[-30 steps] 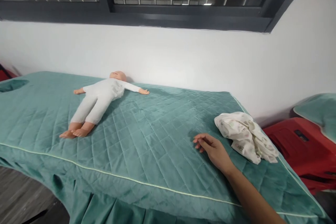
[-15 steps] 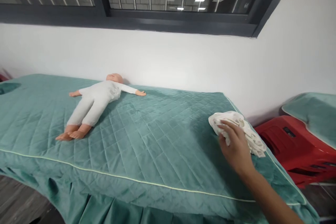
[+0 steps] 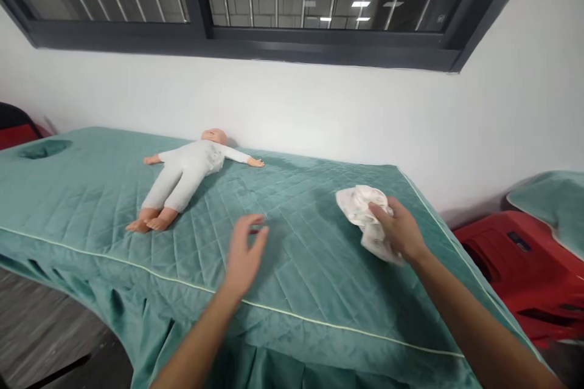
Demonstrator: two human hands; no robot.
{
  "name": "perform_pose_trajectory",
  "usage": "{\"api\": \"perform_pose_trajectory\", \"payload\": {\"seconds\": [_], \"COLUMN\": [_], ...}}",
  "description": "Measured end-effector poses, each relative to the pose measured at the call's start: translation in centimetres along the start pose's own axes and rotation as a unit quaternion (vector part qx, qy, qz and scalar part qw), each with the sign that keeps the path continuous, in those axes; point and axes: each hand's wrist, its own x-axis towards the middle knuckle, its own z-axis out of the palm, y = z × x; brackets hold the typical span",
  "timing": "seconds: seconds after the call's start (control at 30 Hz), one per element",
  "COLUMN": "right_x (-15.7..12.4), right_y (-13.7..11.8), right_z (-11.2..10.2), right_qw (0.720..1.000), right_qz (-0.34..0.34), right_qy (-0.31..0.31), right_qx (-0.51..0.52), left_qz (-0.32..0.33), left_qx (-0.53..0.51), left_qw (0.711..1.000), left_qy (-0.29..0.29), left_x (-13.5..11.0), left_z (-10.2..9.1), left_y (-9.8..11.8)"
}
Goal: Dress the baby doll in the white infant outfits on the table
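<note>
My right hand (image 3: 401, 231) grips a crumpled white cloth (image 3: 362, 206), perhaps a baby garment with a faint print, and holds it over the right part of the bed. Its folds hide its exact shape. My left hand (image 3: 244, 252) is over the middle of the bed near the front edge, thumb and fingers apart, with nothing in it. A baby doll (image 3: 187, 167) with a white cloth body lies on its back to the left, arms spread and feet toward me. Both hands are apart from the doll.
The massage bed (image 3: 301, 279) has a green quilted cover with a face hole (image 3: 45, 148) at its left end. Red plastic stools (image 3: 511, 267) stand at the right, partly under green fabric (image 3: 556, 200). A white wall and a dark-framed window (image 3: 328, 51) rise behind.
My right hand has closed on the white cloth, lifted it and brought it leftward. My left hand has come into view. The camera view has turned slightly to the left.
</note>
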Motion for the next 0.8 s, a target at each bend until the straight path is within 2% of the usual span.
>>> {"api": "perform_pose_trajectory", "payload": {"seconds": [0.1, 0.17, 0.23, 0.33, 0.43, 0.63, 0.7, 0.8], "right_x": [0.2, 0.9, 1.8, 2.5, 2.5, 2.0, 2.0, 1.9], "right_y": [-3.9, -5.4, -5.9, -5.2, -3.8, -2.4, -2.2, -2.1], "right_z": [2.6, 4.7, 7.0, 10.0, 11.7, 11.3, 11.2, 11.3], "right_qw": [0.988, 0.965, 0.945, 0.937, 0.937, 0.920, 0.923, 0.949], "right_qz": [-0.031, -0.027, -0.012, 0.001, -0.009, -0.070, -0.071, -0.064], "right_qy": [-0.062, -0.129, -0.171, -0.183, -0.202, -0.265, -0.260, -0.213], "right_qx": [0.135, 0.225, 0.279, 0.298, 0.284, 0.280, 0.275, 0.223], "left_qz": [-0.049, -0.093, -0.119, -0.149, -0.169, -0.189, -0.199, -0.206], "left_qx": [-0.148, -0.236, -0.287, -0.337, -0.379, -0.350, -0.349, -0.375], "left_qw": [0.980, 0.957, 0.941, 0.924, 0.904, 0.910, 0.909, 0.896], "left_qy": [-0.124, -0.140, -0.134, -0.104, -0.098, -0.115, -0.110, -0.120], "left_x": [1.5, 3.0, 4.4, 5.8, 6.5, 8.0, 8.6, 9.3], "left_z": [5.2, 7.8, 9.2, 9.3, 9.0, 9.8, 10.1, 10.2], "left_y": [0.0, -0.1, -0.4, -1.1, -2.0, -2.6, -2.6, -2.5]}}
